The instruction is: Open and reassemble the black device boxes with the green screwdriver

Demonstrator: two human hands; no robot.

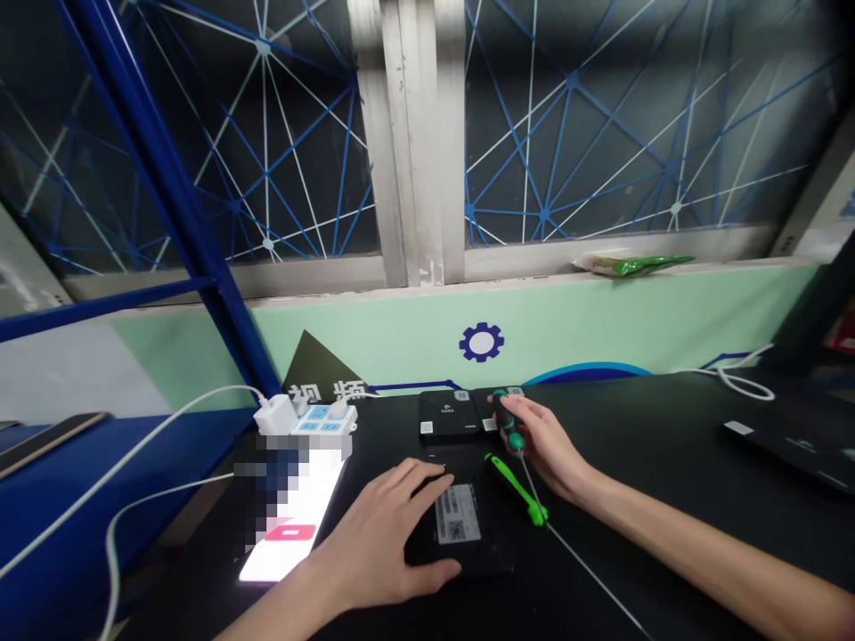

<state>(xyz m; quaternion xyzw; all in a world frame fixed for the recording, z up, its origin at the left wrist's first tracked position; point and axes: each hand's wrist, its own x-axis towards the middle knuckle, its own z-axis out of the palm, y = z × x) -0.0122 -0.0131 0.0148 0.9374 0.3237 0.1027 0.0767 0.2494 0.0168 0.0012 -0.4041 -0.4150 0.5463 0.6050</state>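
My left hand (pixel 394 534) lies over a flat black device (pixel 491 543), fingers stretched out and thumb apart near its lower edge. A white printed label (pixel 458 514) shows on the device beside my fingers. Above and to the right, my right hand (pixel 534 432) is closed around the black and green handle of a screwdriver (pixel 508 423). Its thin metal shaft slants down to the right. Between my hands lies a bright green plastic tool (pixel 514 488), its lower end meeting the shaft's line.
Behind my hands sit black boxes (pixel 444 417) with small labels. At left are a lit screen (pixel 300 507), a white power strip (pixel 324 418) and white cables. More black devices (pixel 794 445) lie at right. A thin pale line (pixel 594 574) runs toward the lower right.
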